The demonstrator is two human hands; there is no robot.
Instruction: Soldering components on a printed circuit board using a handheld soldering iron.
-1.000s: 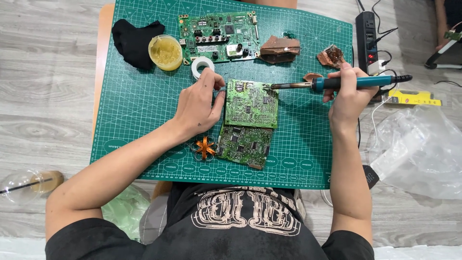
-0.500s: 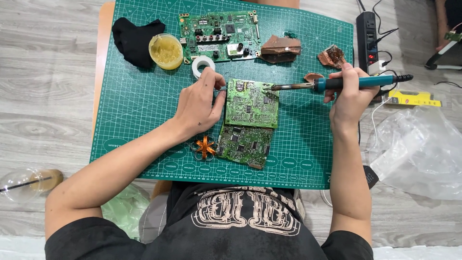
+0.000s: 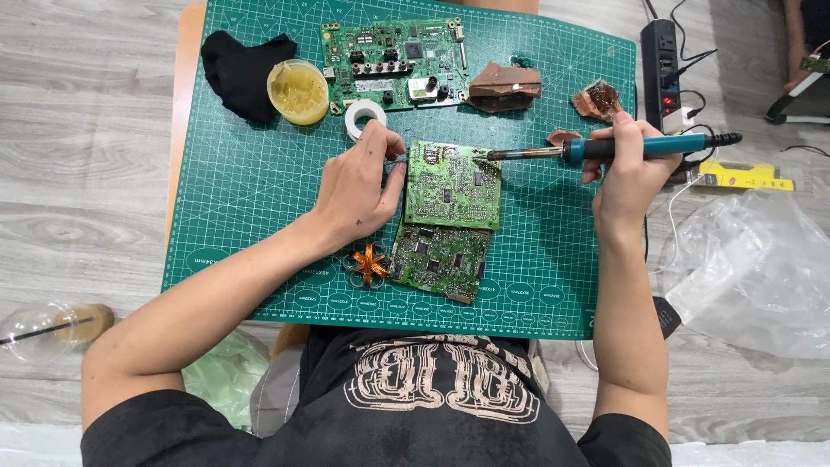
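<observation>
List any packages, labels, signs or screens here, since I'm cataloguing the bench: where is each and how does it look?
Round yellow tub of paste: mat's top left, open, beside black cloth.
Clear plastic bag: floor at right, crumpled, empty-looking.
White label: small rectangle on the far green circuit board.
No screens or signs.

Green gridded cutting mat (image 3: pixel 259 199), green circuit board (image 3: pixel 454 183), teal-handled soldering iron (image 3: pixel 640 147), yellow flux tub (image 3: pixel 298 91), black cloth (image 3: pixel 242 69)

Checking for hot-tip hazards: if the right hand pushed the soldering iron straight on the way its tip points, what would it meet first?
The right hand aims the soldering iron leftward; its tip would first meet the green circuit board, seemingly at the top right corner, though height above it is unclear.
</observation>
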